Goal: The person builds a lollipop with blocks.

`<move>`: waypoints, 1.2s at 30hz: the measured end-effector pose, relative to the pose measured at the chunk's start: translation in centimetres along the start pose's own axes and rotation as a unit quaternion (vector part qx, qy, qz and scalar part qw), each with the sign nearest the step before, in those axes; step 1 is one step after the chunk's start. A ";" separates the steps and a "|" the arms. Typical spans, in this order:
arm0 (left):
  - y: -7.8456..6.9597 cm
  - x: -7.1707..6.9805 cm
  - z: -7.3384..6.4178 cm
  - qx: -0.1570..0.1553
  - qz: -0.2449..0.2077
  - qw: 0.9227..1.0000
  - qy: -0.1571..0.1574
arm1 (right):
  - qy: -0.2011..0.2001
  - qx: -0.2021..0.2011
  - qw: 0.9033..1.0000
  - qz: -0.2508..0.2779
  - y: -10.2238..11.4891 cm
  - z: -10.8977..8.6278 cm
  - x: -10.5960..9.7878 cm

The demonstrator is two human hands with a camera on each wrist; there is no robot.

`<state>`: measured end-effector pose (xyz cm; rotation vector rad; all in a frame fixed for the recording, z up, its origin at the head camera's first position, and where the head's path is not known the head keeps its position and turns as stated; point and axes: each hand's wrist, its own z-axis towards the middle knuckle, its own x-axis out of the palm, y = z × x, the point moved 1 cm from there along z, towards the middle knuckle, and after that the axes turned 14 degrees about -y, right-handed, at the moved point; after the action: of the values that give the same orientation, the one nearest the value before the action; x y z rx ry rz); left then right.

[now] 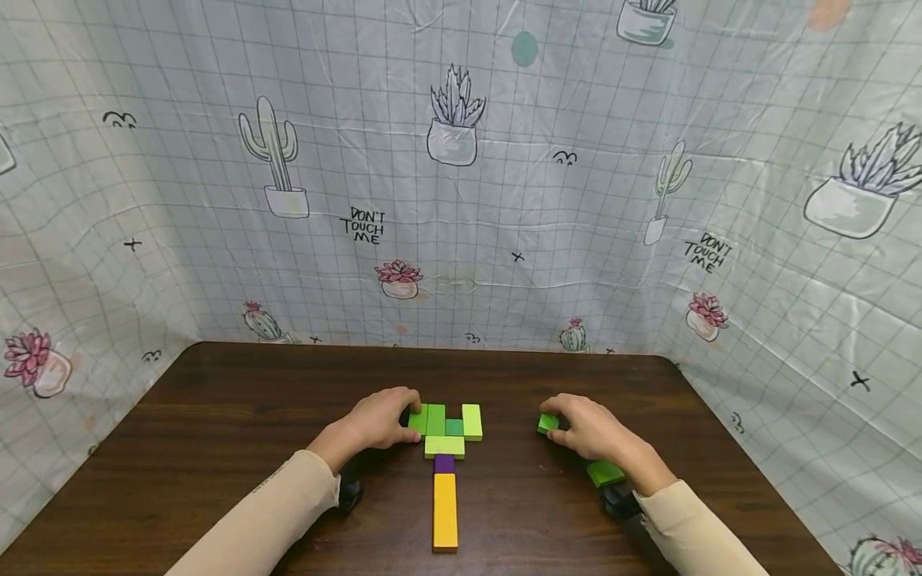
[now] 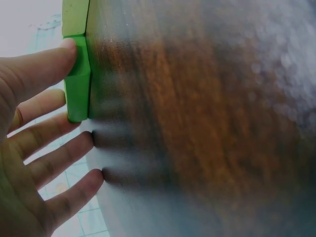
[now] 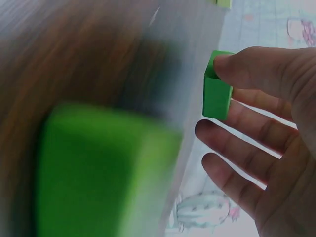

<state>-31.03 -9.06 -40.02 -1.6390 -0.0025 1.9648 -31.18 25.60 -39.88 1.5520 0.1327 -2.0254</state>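
My left hand (image 1: 380, 418) pinches the leftmost green block (image 1: 418, 422) of a flat block arrangement; in the left wrist view its thumb presses that green block (image 2: 77, 84) with fingers behind. Beside it lie another green block (image 1: 436, 419), a dark green block (image 1: 454, 427) and a lime block (image 1: 471, 422). Below them a lime block (image 1: 444, 446) lies crosswise, then a purple block (image 1: 444, 463) and a long yellow block (image 1: 445, 512) in line. To the right, my right hand (image 1: 592, 428) holds a small green block (image 1: 548, 423) between thumb and fingers.
Under the right wrist lies another green block (image 1: 606, 473), large and blurred in the right wrist view. Everything lies on a dark wooden table (image 1: 288, 376). A cactus-printed sheet (image 1: 461, 224) hangs behind the table and along both sides.
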 end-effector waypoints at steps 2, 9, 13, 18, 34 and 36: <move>0.1 0.0 0.0 -0.002 0.000 1.000 -0.001 | 0.005 -0.016 1.000 0.006 0.6 0.5 0.4; 0.1 0.0 0.0 0.001 -0.003 1.000 -0.002 | 0.005 -0.055 0.998 0.015 2.5 2.4 1.3; 0.1 0.0 0.0 0.001 -0.001 1.000 -0.002 | 0.004 -0.071 0.997 0.017 3.3 3.4 1.6; 0.1 0.1 0.0 0.002 -0.003 1.000 -0.002 | 0.008 -0.084 0.996 0.025 4.2 4.5 1.8; 0.1 0.0 0.0 0.004 0.002 1.000 -0.004 | 0.028 -0.109 0.991 0.073 7.5 8.1 3.5; 0.1 0.0 0.1 0.006 0.001 1.000 -0.004 | 0.034 -0.107 0.991 0.073 7.8 8.4 3.8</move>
<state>-31.12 -9.11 -40.08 -1.6247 0.0070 1.9693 -35.11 14.20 -38.65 1.4529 0.2478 -1.7825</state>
